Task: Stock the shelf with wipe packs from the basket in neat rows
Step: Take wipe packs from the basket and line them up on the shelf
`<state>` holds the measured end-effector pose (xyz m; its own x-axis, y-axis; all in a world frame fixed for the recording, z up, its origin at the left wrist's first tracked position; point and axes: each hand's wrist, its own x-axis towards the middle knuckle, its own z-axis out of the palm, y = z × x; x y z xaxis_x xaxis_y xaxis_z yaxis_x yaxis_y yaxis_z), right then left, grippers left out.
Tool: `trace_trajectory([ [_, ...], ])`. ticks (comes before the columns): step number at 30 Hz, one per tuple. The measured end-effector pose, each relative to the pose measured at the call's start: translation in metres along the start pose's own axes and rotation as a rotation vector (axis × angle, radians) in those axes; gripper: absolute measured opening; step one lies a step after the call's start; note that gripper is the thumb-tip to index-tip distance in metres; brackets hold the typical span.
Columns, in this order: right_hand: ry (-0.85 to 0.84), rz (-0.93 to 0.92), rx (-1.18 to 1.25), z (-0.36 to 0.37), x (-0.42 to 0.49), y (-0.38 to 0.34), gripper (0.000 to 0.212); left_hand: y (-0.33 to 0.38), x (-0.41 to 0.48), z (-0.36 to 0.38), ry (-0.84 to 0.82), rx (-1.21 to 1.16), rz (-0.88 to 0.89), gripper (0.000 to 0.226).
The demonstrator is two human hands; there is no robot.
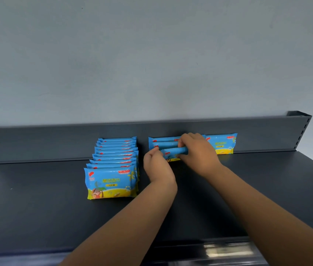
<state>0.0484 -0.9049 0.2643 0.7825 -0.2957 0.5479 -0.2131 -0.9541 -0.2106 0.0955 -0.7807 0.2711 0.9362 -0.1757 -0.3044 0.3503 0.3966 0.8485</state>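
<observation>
Shelf [36,208]: dark grey flat deck with a raised back panel [46,143], set against a pale wall [151,54].
Left row [113,160]: about ten blue-and-yellow wipe packs, upright, face to back, running from the back panel toward the front edge.
Middle row [164,142]: three packs, separated from the left row by a narrow gap; the two rear packs stand at the back panel.
Held pack [173,151]: frontmost of the middle row, slightly skewed.
Left hand [156,165]: fingers curled at the held pack's left end.
Right hand [198,152]: fingers pinch the held pack's right end.
Single pack [223,144]: upright against the back panel, printed face forward, just right of the right hand.
</observation>
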Motion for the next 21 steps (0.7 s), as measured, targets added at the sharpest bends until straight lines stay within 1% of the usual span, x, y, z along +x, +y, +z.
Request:
trace_trajectory([
  [2, 0.031, -0.009, -0.013, 0.007, 0.005, -0.001, 0.034, -0.004, 0.000, -0.003, -0.001, -0.024, -0.027, 0.019],
  [4, 0.041, 0.001, -0.018, 0.012, 0.011, -0.003, 0.034, -0.008, 0.000, -0.005, -0.022, 0.033, 0.008, 0.018],
  [7, 0.065, -0.005, -0.062, 0.018, 0.019, -0.004, 0.036, -0.015, 0.000, -0.006, -0.045, 0.177, 0.038, 0.039],
  [10, 0.076, 0.018, -0.101, 0.022, 0.025, -0.005, 0.042, -0.016, 0.003, -0.006, -0.063, 0.253, 0.073, 0.047],
  [12, 0.055, 0.026, -0.075, 0.024, 0.026, -0.005, 0.045, -0.020, 0.007, -0.006, -0.105, 0.303, 0.099, 0.051],
  [16, -0.006, -0.003, -0.021, 0.026, 0.024, 0.000, 0.043, -0.029, 0.021, -0.001, -0.130, 0.373, 0.189, 0.068],
  [18, 0.005, -0.013, -0.013, 0.025, 0.024, 0.003, 0.043, -0.032, 0.026, 0.004, -0.126, 0.416, 0.227, 0.076],
  [20, 0.054, 0.046, 0.032, 0.028, 0.022, 0.005, 0.051, -0.034, 0.032, 0.008, -0.098, 0.436, 0.273, 0.080],
  [21, 0.084, 0.129, 0.101, 0.029, 0.020, 0.005, 0.056, -0.033, 0.035, 0.011, -0.086, 0.436, 0.294, 0.079],
])
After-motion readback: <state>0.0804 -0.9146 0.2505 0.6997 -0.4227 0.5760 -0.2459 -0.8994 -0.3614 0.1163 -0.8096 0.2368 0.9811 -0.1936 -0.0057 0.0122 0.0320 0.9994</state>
